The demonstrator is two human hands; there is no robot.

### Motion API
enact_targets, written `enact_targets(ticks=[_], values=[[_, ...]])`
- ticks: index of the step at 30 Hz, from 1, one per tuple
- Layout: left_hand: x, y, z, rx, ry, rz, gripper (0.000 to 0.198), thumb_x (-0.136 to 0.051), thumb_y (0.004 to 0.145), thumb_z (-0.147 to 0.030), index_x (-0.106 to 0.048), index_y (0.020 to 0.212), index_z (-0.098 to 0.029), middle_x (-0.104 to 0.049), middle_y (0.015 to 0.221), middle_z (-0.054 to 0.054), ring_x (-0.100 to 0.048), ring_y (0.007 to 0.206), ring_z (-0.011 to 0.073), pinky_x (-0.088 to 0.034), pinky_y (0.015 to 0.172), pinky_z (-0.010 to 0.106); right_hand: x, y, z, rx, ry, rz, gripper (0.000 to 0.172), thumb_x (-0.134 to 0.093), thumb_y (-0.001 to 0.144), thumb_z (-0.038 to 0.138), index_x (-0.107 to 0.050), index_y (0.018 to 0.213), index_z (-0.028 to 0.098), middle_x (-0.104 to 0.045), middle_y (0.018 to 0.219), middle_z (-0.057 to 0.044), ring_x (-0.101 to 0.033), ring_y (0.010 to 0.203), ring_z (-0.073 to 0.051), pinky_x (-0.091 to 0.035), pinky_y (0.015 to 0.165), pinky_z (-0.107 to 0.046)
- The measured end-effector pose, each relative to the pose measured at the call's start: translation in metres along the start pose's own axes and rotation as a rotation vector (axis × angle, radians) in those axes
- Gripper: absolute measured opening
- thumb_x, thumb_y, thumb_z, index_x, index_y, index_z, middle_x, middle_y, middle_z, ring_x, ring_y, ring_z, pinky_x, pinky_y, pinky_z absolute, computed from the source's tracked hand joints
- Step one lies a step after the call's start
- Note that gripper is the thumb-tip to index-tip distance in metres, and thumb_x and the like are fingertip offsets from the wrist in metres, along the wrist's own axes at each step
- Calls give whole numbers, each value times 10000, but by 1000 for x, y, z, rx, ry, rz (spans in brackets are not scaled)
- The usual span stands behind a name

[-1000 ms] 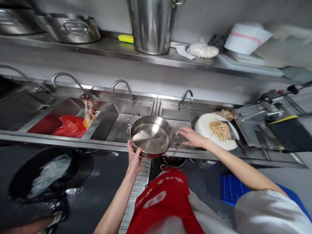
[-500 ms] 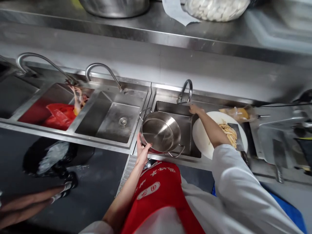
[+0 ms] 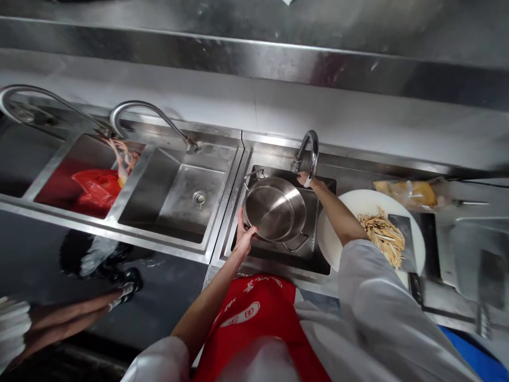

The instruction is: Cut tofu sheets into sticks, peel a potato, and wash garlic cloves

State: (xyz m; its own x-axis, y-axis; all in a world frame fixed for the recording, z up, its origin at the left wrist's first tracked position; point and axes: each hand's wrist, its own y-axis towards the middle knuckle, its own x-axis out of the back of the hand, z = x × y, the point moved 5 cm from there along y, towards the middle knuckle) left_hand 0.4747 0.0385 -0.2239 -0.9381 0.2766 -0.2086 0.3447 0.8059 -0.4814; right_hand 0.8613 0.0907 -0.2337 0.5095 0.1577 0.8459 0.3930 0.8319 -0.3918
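My left hand [image 3: 245,237] grips the near left rim of a steel pot [image 3: 274,209] with two wire handles, thumb on the inside. The pot, with only its bare shiny bottom showing, is held over the right-hand sink [image 3: 322,212]. My right hand [image 3: 304,179] is closed at the base of the curved faucet [image 3: 312,146], on its handle, which the fingers mostly hide. A small pale patch shows under the spout at my wrist; whether it is water I cannot tell.
Right of the sink, a round white cutting board [image 3: 345,199] bears sliced pale-brown strips [image 3: 384,236] and a cleaver [image 3: 403,241]. Behind it lies a plastic bag [image 3: 413,192]. Left are more sinks, one with a red bag [image 3: 97,185] and poultry feet. A person's legs [image 3: 75,318] show lower left.
The pot has moved with my left hand further over the sink, toward the faucet. My right hand has shifted closer in at the faucet's base. The view has tilted down.
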Motion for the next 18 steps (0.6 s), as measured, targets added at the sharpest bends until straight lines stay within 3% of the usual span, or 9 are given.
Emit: enact_targets(ticks=[3,7,9,12,15,16,18], values=[[-8,21,12,45,-50,22,1171,-714,650,-191,-174,1666,-412,-628,1351,43,-606,760,106,-473,547,166,-9,-18,-14,-6,47,-3,327,-504,1009,227,-676,1268,126,-729,1248,-145,-673,1137,-237,-502,1013,-316],[-21,46,28,88,-105,60,1160,-722,644,-184,-209,1660,-410,-630,1343,46,-609,765,107,-470,537,159,-14,-67,-26,-54,81,-277,498,-252,1019,143,-624,1350,117,-712,1266,-167,-651,1171,-240,-470,1025,-290],[-31,54,33,96,-123,89,1166,-732,642,-178,-212,1659,-414,-618,1371,49,-601,747,104,-478,536,165,-28,-83,-21,-24,63,-248,479,-264,1023,165,-656,1298,137,-726,1225,-153,-655,1139,-240,-469,1013,-281],[-48,60,35,77,-131,134,1175,-738,634,-161,-220,1657,-419,-594,1418,53,-585,723,89,-488,546,168,-50,-80,-2,-39,-4,-54,409,-404,1005,189,-625,1340,109,-707,1255,-178,-650,1136,-259,-470,997,-287],[-62,59,32,59,-122,197,1190,-743,629,-143,-216,1659,-423,-551,1490,55,-591,747,83,-492,574,163,-56,-60,34,-93,-11,-99,465,-382,1020,173,-515,1460,98,-647,1364,-188,-605,1220,-239,-458,1022,-286],[-66,59,31,56,-115,222,1187,-744,632,-141,-219,1658,-424,-533,1514,53,-592,753,82,-485,575,159,-61,-56,51,-50,5,-87,462,-344,1031,164,-522,1455,118,-654,1356,-166,-596,1231,-222,-457,1026,-282],[-70,59,29,71,-103,245,1168,-746,630,-140,-255,1651,-425,-518,1538,45,-581,743,79,-452,553,151,-82,-60,85,129,49,80,438,-306,1041,157,-605,1362,151,-711,1243,-110,-621,1173,-200,-481,986,-271]])
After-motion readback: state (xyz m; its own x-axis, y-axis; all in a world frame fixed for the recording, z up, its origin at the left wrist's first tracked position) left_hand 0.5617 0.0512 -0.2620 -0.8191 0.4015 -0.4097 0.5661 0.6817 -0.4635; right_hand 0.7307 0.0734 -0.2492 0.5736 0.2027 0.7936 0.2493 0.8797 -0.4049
